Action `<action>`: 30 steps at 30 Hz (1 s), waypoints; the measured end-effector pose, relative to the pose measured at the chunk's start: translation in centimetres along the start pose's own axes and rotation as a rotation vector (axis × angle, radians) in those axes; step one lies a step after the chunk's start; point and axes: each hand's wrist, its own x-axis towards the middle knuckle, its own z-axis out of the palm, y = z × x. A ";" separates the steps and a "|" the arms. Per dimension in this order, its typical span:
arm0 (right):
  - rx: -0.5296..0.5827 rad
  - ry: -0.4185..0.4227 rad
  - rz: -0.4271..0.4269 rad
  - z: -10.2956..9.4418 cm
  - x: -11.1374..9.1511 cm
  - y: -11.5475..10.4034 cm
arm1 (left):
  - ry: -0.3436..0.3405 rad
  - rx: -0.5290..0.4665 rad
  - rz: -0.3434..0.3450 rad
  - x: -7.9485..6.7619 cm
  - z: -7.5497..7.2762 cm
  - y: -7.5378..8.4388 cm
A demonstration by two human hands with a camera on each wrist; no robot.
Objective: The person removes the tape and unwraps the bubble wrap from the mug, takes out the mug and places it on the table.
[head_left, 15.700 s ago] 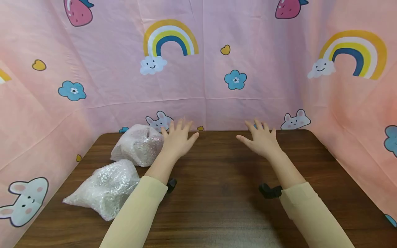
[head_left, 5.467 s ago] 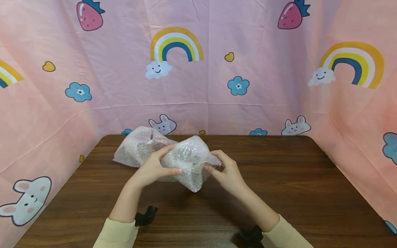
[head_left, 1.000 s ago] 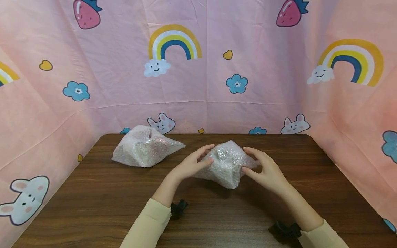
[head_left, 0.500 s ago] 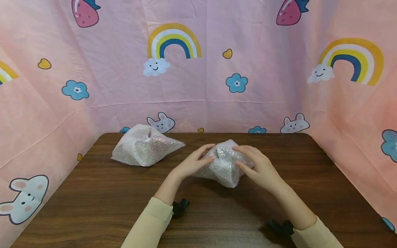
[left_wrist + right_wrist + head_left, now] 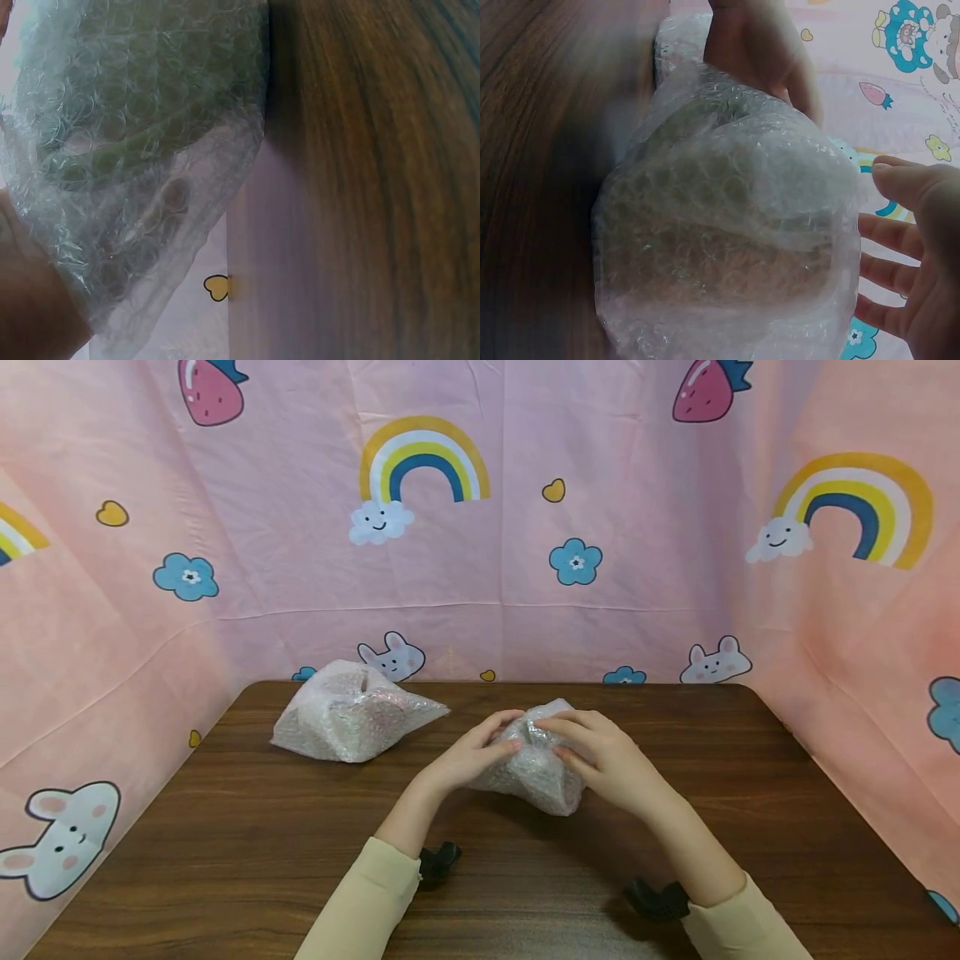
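On the left part of the desk [image 5: 210,835], close to the far left corner, the first bubble-wrap bundle [image 5: 352,718] lies by itself, its pointed end directed to the right. Neither hand touches it, and it has stayed in its place.

Further to the right comes the left hand [image 5: 465,758]. It holds the left end of the second bundle [image 5: 536,777], the thumb on the near side and the fingers going behind; this hand has hardly moved.

The second bundle rests on the desk, a little right of the middle of the far edge and somewhat in from it. Through its wrap something green [image 5: 165,75] shows; what it is, I cannot tell.

Last is the right hand [image 5: 618,766], and here is the change: its fingertips have come further left over the top. The fingers, only slightly bent, touch the bundle without gripping it. As the bundle itself has not shifted, I judge that the carrying is finished and the hands now rather steady or arrange it.
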 end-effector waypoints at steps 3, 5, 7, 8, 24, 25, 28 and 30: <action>-0.050 -0.031 -0.012 0.2 0.2 0.0 | 0.002 -0.007 -0.003 0.0 0.0 0.1; -0.080 -0.052 -0.018 0.3 0.3 0.0 | 0.001 -0.015 -0.004 0.0 0.0 0.0; -0.100 -0.069 -0.022 0.4 0.4 0.0 | -0.002 -0.025 -0.007 0.1 0.0 -0.1; -0.108 -0.078 -0.025 0.4 0.4 0.0 | -0.001 -0.026 -0.009 0.1 0.0 -0.1; -0.138 -0.212 0.035 -0.2 1.1 -0.1 | -0.033 -0.079 -0.015 0.3 0.0 -0.4; -0.126 -0.212 0.045 -0.2 1.1 -0.1 | -0.036 -0.084 -0.015 0.3 0.0 -0.4; -0.085 -0.204 0.071 -0.2 1.2 0.0 | -0.045 -0.099 -0.012 0.4 -0.1 -0.4; -0.067 -0.196 0.083 -0.1 1.2 0.0 | -0.052 -0.107 -0.012 0.4 -0.2 -0.4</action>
